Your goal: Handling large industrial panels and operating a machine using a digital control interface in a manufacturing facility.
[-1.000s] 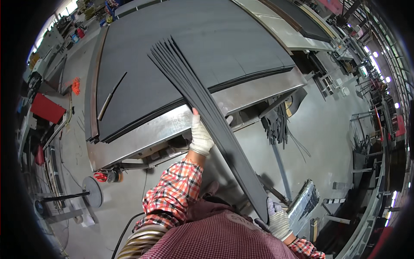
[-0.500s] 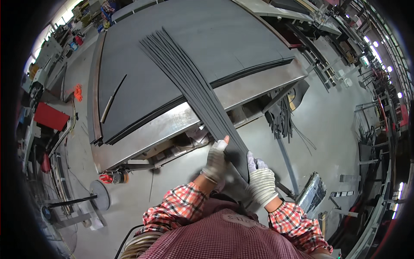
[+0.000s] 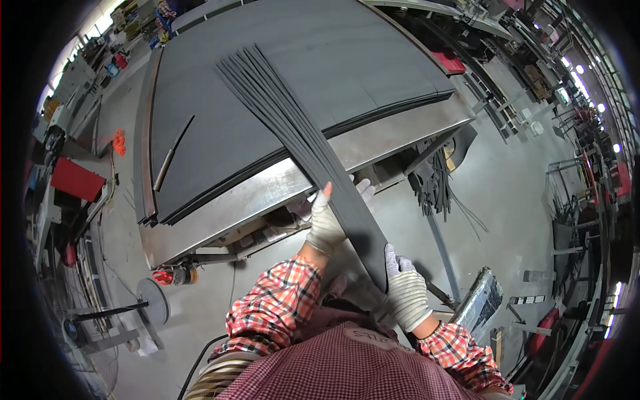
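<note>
- Bundle of dark strips [image 3: 308, 148]: slants across the worktop's near edge, far ends fanned over dark sheeting [image 3: 207, 127].
- Left hand [image 3: 325, 227]: fingers wrapped around the bundle.
- Right hand [image 3: 407, 293]: fingers against its near end; grip unclear.
- Worktop [image 3: 267, 189]: handled tool [image 3: 166, 164] near left edge.

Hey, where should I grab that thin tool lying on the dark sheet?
Probably by the thicker, paler handle of the tool, from the near side: that end lies nearer you, while the slim dark end points away.
</note>
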### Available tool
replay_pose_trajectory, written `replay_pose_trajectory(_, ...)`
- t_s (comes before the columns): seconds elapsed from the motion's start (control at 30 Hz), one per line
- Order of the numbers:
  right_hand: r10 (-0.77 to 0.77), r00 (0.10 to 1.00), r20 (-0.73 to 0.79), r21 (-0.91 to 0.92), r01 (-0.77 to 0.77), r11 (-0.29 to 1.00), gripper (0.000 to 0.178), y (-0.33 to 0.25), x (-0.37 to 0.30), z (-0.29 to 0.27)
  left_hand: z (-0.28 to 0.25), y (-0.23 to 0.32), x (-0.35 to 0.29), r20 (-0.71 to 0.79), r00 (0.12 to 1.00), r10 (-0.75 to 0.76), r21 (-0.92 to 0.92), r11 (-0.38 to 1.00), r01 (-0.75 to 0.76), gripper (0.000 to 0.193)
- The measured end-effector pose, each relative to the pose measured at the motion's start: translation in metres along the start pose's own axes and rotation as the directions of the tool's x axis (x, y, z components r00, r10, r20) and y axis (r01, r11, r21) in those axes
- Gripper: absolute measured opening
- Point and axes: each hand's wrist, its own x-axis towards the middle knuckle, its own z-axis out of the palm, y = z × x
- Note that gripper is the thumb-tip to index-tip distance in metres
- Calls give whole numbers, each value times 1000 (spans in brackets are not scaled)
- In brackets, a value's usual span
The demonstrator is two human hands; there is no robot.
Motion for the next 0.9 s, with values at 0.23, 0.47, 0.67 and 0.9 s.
replay_pose_trajectory(0.23,-68,991,-115,85,78,993,94,10,-14,-5,7,-8,7,83,993,78,7,997,-79,78)
replay_pose_trajectory(0.47,-72,994,-84,97,80,992,95,16,-25,-1,9,-6,13,-39,991,130,-4,991,-130,89)
replay_pose_trajectory(0.67,-10,1000,-26,52,12,999,89,23,-34,8,-6,-5,13,-153,982,111,-27,993,-117,76)
replay_pose_trajectory(0.9,-124,979,-160,95,140,986,87,30,-46,2,36,12,13,-68,971,230,48,973,-227,73)
